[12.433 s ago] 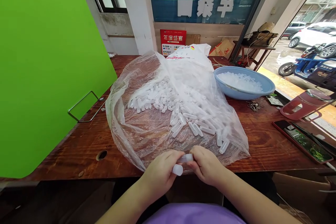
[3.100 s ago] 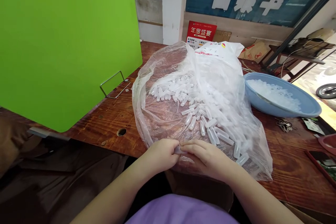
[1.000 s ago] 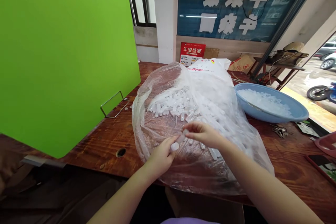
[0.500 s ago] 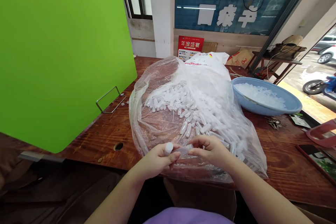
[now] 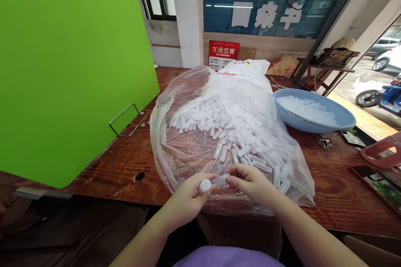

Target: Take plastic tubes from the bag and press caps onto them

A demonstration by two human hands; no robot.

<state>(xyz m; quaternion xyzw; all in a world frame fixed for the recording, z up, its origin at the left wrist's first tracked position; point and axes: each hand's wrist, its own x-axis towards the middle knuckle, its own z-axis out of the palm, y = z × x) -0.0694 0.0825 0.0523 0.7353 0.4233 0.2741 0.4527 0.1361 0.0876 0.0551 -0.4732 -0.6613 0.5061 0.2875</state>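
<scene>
My left hand (image 5: 189,192) is closed around a small plastic tube whose round white cap (image 5: 205,185) sticks out beside the thumb. Between both hands lies a translucent plastic tube (image 5: 221,181); its left end rests at my left fingertips. At its other end, my right hand (image 5: 249,180) pinches it with thumb and forefinger. Both hands are over the near edge of a clear plastic bag (image 5: 184,160), which lies with its mouth spread on the table. Many loose translucent tubes (image 5: 200,116) are heaped inside the bag, several lying just beyond my right hand.
The wooden table (image 5: 131,162) has a round hole (image 5: 139,176) at left. A green board (image 5: 75,71) with a wire stand (image 5: 128,121) stands there. On the right are a blue basin (image 5: 313,121) of small translucent pieces, keys (image 5: 323,142) and a phone (image 5: 377,185).
The whole view has shifted slightly. The white cap in my left hand has tipped to face the camera more. Both hands keep their hold on the tube between them.
</scene>
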